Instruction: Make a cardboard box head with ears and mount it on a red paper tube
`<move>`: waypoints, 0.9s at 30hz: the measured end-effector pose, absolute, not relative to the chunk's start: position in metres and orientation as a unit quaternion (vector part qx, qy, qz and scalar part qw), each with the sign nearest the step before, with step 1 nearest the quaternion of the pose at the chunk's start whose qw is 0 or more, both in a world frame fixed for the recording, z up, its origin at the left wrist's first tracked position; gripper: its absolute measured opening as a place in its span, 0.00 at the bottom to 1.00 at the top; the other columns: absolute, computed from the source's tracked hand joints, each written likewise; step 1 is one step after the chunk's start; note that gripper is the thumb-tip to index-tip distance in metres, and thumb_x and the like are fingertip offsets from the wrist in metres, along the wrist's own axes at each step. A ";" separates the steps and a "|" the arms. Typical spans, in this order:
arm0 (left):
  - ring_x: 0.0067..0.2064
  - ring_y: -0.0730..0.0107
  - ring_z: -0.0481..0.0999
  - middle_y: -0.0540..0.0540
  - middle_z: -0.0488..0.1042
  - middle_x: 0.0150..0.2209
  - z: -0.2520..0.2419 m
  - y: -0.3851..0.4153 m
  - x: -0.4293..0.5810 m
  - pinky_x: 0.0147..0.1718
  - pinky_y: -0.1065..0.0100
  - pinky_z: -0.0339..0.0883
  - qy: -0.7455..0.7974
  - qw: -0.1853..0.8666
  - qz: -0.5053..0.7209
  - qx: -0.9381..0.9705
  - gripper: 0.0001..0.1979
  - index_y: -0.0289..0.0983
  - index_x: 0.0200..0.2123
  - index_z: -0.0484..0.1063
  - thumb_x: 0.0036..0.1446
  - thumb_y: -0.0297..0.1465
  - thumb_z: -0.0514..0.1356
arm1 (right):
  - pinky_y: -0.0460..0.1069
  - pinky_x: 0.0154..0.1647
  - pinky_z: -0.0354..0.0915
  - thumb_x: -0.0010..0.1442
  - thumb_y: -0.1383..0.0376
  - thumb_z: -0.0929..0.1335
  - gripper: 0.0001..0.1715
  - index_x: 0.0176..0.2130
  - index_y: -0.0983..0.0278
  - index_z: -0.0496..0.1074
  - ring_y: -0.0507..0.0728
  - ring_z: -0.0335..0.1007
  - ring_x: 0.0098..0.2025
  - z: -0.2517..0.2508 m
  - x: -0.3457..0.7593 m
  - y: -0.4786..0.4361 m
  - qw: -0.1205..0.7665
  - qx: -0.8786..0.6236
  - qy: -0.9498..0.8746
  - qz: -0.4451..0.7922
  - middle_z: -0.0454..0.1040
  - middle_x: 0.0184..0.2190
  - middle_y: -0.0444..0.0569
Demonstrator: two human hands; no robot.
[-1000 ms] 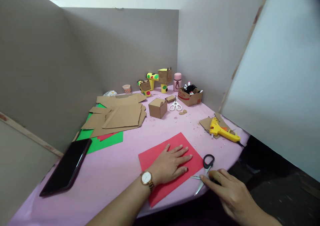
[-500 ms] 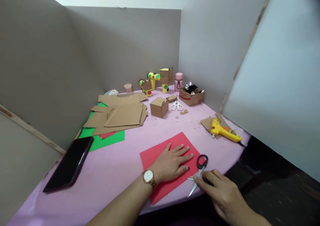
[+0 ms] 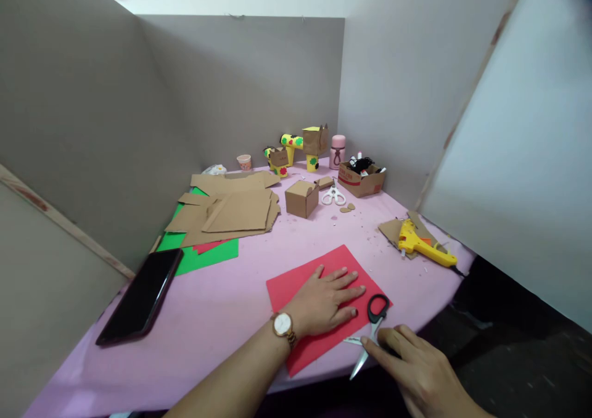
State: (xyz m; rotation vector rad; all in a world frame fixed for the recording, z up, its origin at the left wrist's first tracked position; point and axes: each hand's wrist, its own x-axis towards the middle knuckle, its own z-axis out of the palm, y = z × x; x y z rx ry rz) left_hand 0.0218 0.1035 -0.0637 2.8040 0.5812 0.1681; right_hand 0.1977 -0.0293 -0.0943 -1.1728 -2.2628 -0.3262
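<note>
My left hand, with a watch on the wrist, lies flat with spread fingers on a red sheet near the table's front edge. At the sheet's right side my right hand is closed round one handle of the black-handled scissors. Their blades are apart and point toward the front left, over the table edge. The other black loop lies over the sheet's right corner. My right fingers hide the gripped handle.
Cardboard pieces lie on green sheets at the left, behind a black tablet. A small cardboard box, white scissors and an open box stand farther back. A yellow glue gun rests at the right.
The view has shifted slightly, moving the table's objects to the right in the picture. The scissors' blades have opened a little wider. My left hand stays flat on the red sheet.
</note>
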 end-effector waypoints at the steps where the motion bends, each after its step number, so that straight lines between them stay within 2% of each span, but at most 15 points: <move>1: 0.65 0.57 0.52 0.47 0.54 0.64 -0.064 0.103 0.022 0.58 0.40 0.45 0.202 0.134 0.060 0.968 0.24 0.47 0.60 0.56 0.62 0.44 0.45 | 0.47 0.26 0.64 0.52 0.78 0.57 0.27 0.46 0.67 0.73 0.56 0.67 0.29 -0.095 0.198 -0.030 0.285 -0.439 -0.843 -0.125 0.75 0.30 0.54; 6: 0.63 0.59 0.57 0.46 0.60 0.62 -0.061 0.098 0.009 0.58 0.45 0.48 0.217 0.125 0.061 0.966 0.22 0.47 0.58 0.60 0.63 0.43 0.45 | 0.47 0.26 0.64 0.52 0.79 0.56 0.29 0.46 0.66 0.73 0.56 0.67 0.29 -0.101 0.200 -0.033 0.285 -0.453 -0.835 -0.128 0.75 0.31 0.54; 12: 0.65 0.56 0.49 0.47 0.52 0.65 -0.057 0.094 -0.013 0.59 0.42 0.43 0.227 0.151 0.033 0.961 0.26 0.49 0.61 0.52 0.62 0.47 0.44 | 0.48 0.28 0.65 0.53 0.79 0.56 0.27 0.47 0.67 0.73 0.56 0.67 0.30 -0.102 0.197 -0.032 0.283 -0.451 -0.837 -0.127 0.74 0.31 0.54; 27: 0.65 0.58 0.50 0.46 0.51 0.65 -0.057 0.094 -0.012 0.58 0.40 0.43 0.229 0.147 0.037 0.962 0.25 0.48 0.61 0.53 0.62 0.46 0.46 | 0.49 0.26 0.66 0.54 0.79 0.56 0.27 0.47 0.68 0.73 0.57 0.67 0.29 -0.096 0.179 -0.034 0.289 -0.442 -0.842 -0.110 0.75 0.31 0.55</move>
